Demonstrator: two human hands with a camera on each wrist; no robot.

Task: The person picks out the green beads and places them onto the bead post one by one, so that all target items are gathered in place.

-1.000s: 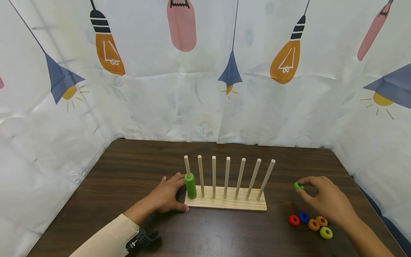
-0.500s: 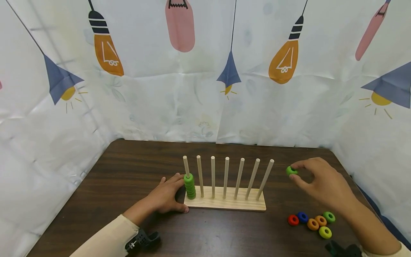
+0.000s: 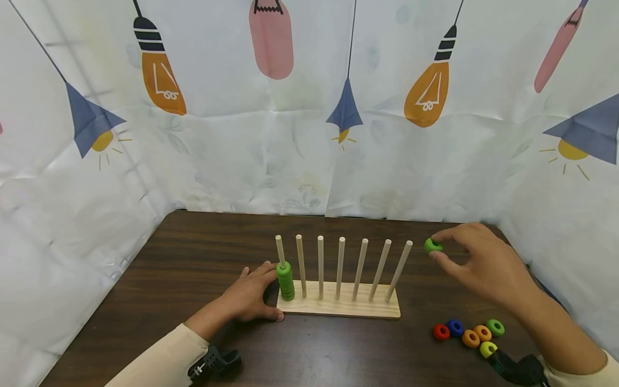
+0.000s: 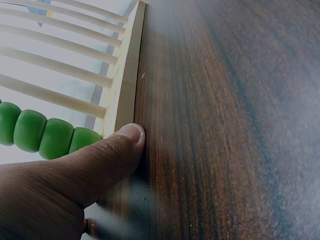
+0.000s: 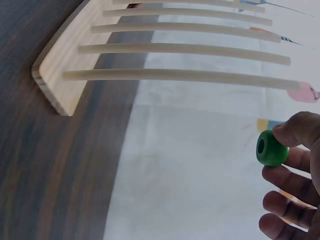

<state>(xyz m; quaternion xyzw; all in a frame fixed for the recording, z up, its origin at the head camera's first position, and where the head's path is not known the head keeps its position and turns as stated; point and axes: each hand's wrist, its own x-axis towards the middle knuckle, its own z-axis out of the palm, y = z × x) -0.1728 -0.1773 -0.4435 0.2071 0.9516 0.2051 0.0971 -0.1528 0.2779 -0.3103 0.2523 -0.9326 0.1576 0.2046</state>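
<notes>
A wooden peg rack [image 3: 338,300] with several upright pegs stands on the table. Green ring beads [image 3: 286,281] are stacked on its leftmost peg. My left hand [image 3: 252,293] holds the rack's left end, the thumb [image 4: 117,147] against the front edge of the base and the fingers reaching round behind the stack. Between thumb and fingertips my right hand [image 3: 488,263] pinches a loose green bead [image 5: 271,149], raised right of the rack. In the right wrist view the bead's hole faces the pegs, apart from them. The left fingertips are partly hidden behind the stack.
Loose beads lie right of the rack: red [image 3: 441,331], blue [image 3: 455,327], two orange [image 3: 471,338], green [image 3: 495,327] and yellow [image 3: 488,349], the last partly covered by the right wrist strap [image 3: 517,370]. A printed white curtain [image 3: 232,161] hangs behind the table [image 3: 193,258].
My right hand has lifted the green bead upward and slightly left, uncovering another green bead on the table. The left hand and the rack stay in place.
</notes>
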